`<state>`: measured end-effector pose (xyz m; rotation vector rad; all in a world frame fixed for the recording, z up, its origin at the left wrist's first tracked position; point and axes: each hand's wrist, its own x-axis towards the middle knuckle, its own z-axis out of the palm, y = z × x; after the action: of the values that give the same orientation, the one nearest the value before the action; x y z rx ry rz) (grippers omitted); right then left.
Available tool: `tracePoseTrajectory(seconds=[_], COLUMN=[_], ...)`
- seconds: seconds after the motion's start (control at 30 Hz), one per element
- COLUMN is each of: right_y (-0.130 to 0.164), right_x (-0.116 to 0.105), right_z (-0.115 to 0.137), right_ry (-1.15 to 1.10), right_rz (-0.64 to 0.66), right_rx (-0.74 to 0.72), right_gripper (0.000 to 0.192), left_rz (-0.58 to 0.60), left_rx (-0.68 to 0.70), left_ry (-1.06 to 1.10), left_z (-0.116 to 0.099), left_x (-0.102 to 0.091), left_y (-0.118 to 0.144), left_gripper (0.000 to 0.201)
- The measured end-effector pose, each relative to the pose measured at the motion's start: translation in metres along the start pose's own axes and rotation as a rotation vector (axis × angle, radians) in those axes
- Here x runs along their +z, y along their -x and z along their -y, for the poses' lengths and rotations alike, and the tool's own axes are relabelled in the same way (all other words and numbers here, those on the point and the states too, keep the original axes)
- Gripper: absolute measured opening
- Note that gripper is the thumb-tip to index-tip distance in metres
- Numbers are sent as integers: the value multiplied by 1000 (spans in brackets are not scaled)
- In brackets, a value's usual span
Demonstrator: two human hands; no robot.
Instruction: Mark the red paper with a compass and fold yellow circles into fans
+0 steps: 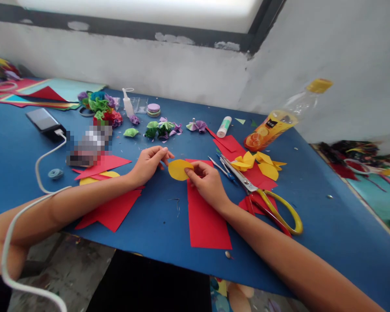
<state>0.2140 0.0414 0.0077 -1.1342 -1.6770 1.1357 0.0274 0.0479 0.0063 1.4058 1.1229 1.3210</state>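
Between thumb and fingers, my right hand (208, 180) pinches the right edge of a yellow paper circle (178, 170). A red paper strip (208, 221) lies on the table below that hand. My left hand (149, 164) is just left of the circle, its fingers loosely bent and apart, with nothing visible in them. Red paper pieces (117, 212) and part of another yellow piece (95, 178) lie by my left forearm. Scissors (256, 188) with yellow and red handles rest right of my right hand, beside a blue compass-like tool (226, 171) and folded yellow paper pieces (247, 161).
An orange drink bottle (273, 123) and a glue stick (224, 126) are at the back right. Crumpled paper flowers (162, 129), a small squeeze bottle (128, 105) and a power bank (45, 123) are further back. Its white cable (37, 167) runs across my left arm.
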Motion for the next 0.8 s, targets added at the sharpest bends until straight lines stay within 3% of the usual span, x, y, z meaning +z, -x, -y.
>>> tracePoseTrajectory(seconds=[0.07,0.17,0.2,0.27,0.37,0.47,0.8], right_y=[0,0,0,-1,-3,-4,-2], right_x=[0,-1,-1,-1,-1,-1,-1], right_z=[0,0,0,-1,-3,-3,-1], right_ry=[-3,-20,-29,-51,-86,-119,-32], right_rz=[0,-5,-7,-12,-22,-21,3], right_rx=[6,19,24,30,32,39,35], right_gripper=[18,18,19,20,24,25,20], left_rz=[-9,-52,-69,-57,68,98,185], left_rx=[6,44,78,191,400,526,460], left_ry=[1,-7,-20,-98,-269,-319,-391], left_z=[1,2,2,1,-1,-1,7], left_x=[0,0,1,1,1,1,1], left_y=[-1,1,2,5,11,15,10], left_gripper=[40,27,35,35,6,18,18])
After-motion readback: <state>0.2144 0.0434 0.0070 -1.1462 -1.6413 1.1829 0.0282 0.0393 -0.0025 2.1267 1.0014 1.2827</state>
